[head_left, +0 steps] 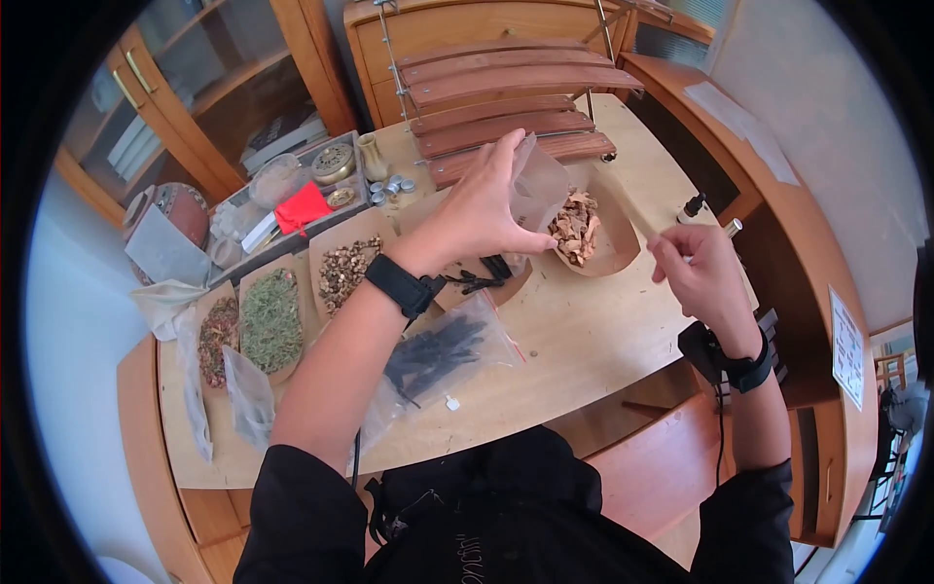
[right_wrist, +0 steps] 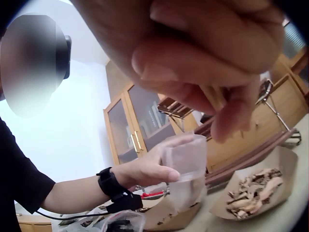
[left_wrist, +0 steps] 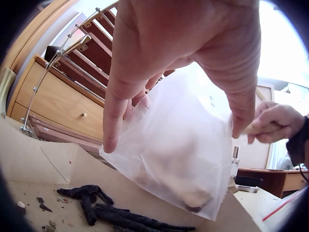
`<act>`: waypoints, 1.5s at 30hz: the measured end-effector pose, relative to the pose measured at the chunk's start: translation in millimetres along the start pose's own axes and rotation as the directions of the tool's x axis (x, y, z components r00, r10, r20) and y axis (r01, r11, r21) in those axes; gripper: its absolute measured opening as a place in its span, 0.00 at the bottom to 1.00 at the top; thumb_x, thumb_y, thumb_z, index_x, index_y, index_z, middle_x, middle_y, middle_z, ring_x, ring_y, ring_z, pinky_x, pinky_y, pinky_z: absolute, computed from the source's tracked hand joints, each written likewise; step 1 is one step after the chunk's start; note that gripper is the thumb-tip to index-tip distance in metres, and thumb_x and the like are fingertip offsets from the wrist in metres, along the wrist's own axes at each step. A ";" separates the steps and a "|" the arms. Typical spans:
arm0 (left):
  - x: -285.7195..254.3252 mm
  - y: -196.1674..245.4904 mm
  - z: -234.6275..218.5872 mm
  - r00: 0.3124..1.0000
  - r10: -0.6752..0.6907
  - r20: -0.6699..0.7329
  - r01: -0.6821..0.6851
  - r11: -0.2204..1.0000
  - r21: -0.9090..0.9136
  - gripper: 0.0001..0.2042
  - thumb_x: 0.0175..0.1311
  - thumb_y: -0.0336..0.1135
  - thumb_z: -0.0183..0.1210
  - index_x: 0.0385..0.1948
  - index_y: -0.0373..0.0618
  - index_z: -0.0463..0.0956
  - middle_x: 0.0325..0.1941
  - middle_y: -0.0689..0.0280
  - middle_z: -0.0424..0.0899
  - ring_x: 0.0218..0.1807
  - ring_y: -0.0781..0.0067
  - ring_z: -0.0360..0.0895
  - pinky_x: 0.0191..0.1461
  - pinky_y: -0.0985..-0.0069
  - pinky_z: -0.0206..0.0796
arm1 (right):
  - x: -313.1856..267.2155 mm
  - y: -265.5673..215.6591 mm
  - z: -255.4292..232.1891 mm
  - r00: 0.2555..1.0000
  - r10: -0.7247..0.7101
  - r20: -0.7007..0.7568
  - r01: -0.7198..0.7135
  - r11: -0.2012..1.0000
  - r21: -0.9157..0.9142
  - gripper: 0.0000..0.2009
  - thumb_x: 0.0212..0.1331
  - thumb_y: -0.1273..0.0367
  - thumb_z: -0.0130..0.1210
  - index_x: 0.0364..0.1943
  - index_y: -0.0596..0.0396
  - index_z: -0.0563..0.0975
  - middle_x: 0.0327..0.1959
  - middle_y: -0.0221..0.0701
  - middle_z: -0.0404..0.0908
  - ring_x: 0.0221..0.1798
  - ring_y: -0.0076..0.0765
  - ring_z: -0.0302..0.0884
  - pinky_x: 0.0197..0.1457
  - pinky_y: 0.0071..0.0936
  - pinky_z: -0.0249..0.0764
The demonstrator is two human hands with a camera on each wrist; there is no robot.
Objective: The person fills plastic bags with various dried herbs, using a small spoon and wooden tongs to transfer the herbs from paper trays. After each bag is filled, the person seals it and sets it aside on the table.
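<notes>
My left hand (head_left: pixel 477 209) holds a translucent plastic bag (head_left: pixel 540 175) by its top, thumb and fingers spread to either side. A pale, brownish lump shows through the bag's bottom in the left wrist view. The bag hangs between a paper tray of black sticks (head_left: pixel 477 279) and a paper tray (head_left: pixel 623 258) of dried tan slices (head_left: pixel 576 232). To the right of that tray, my right hand (head_left: pixel 705 273) is raised with curled fingers, pinching a small pale tan piece (right_wrist: pixel 212 96). Most of this piece is hidden by the fingers.
Left on the table are trays of green dried herb (head_left: pixel 272 316), reddish bits (head_left: pixel 218 341) and brown chunks (head_left: pixel 348 271). A zip bag of black sticks (head_left: pixel 438 355) lies in front. Behind stand a slatted wooden rack (head_left: pixel 506 122) and a grey box (head_left: pixel 331 165); a dropper bottle (head_left: pixel 692 207) is at right.
</notes>
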State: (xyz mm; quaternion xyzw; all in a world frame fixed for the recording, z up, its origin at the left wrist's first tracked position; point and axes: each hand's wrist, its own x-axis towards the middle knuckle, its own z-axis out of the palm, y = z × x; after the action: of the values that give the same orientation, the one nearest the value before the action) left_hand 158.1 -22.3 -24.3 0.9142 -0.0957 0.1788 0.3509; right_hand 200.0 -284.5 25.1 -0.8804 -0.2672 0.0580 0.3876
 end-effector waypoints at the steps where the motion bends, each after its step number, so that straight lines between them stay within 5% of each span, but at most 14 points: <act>1: 0.1 0.1 -0.5 1.000 0.002 0.001 -0.002 1.000 -0.014 0.57 0.35 0.45 0.75 0.67 0.33 0.46 0.68 0.44 0.57 0.70 0.50 0.58 0.71 0.64 0.53 | 1.3 7.4 -3.4 0.984 0.163 0.076 -0.160 0.986 -0.047 0.12 0.61 0.69 0.52 0.29 0.66 0.79 0.15 0.29 0.77 0.09 0.16 0.63 0.11 0.19 0.58; 9: 1.4 -2.6 2.3 1.000 0.015 0.007 -0.015 1.000 -0.024 0.57 0.34 0.46 0.75 0.66 0.29 0.47 0.66 0.41 0.58 0.69 0.47 0.57 0.71 0.64 0.53 | 10.9 29.3 -4.1 0.925 0.329 0.191 -0.324 0.944 -0.057 0.13 0.61 0.67 0.52 0.27 0.65 0.80 0.15 0.29 0.77 0.06 0.16 0.59 0.08 0.17 0.51; 11: 1.4 -5.2 5.3 1.000 0.003 -0.006 -0.003 1.000 -0.010 0.56 0.36 0.45 0.74 0.68 0.37 0.46 0.68 0.47 0.58 0.69 0.53 0.60 0.71 0.63 0.53 | 14.0 31.7 -2.5 0.901 0.359 0.245 -0.376 0.926 0.028 0.13 0.61 0.66 0.52 0.27 0.63 0.80 0.15 0.29 0.77 0.06 0.15 0.56 0.08 0.17 0.48; 20: 6.7 2.6 -5.1 0.999 0.019 -0.038 -0.021 0.999 -0.037 0.57 0.35 0.49 0.75 0.68 0.35 0.48 0.59 0.50 0.68 0.65 0.54 0.64 0.68 0.65 0.56 | 16.6 42.2 2.2 0.909 0.317 0.271 -0.340 0.939 0.042 0.15 0.62 0.63 0.53 0.28 0.63 0.80 0.17 0.31 0.80 0.06 0.14 0.55 0.08 0.16 0.47; 24: 9.6 18.3 -5.4 1.000 0.004 0.017 -0.002 0.995 -0.099 0.58 0.34 0.50 0.75 0.66 0.29 0.47 0.65 0.41 0.60 0.66 0.50 0.62 0.68 0.64 0.56 | 17.2 40.0 -0.4 0.902 0.330 0.277 -0.362 0.929 0.071 0.15 0.62 0.63 0.53 0.29 0.63 0.80 0.17 0.30 0.80 0.06 0.13 0.55 0.08 0.16 0.48; 26: 10.0 17.2 3.4 0.998 0.039 -0.047 -0.043 0.994 -0.099 0.57 0.34 0.51 0.76 0.67 0.33 0.49 0.57 0.51 0.69 0.64 0.54 0.66 0.65 0.66 0.60 | 16.9 40.1 -1.5 0.889 0.339 0.309 -0.386 0.916 0.108 0.15 0.62 0.63 0.53 0.29 0.63 0.80 0.18 0.30 0.80 0.06 0.13 0.55 0.08 0.15 0.48; 45: 3.0 15.5 23.5 0.998 0.058 0.009 -0.058 0.995 -0.080 0.59 0.35 0.51 0.76 0.67 0.30 0.47 0.60 0.47 0.65 0.65 0.54 0.63 0.68 0.65 0.55 | 4.5 52.3 1.3 0.933 0.254 0.255 -0.301 0.939 0.165 0.11 0.58 0.69 0.53 0.31 0.66 0.81 0.21 0.30 0.82 0.08 0.16 0.57 0.10 0.18 0.52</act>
State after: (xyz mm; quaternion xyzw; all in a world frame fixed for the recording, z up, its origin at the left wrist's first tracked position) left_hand 162.4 -49.8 -29.9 0.8974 -0.1313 0.1796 0.3811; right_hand 225.7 -310.4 -12.6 -0.8528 -0.1754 0.2405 0.4291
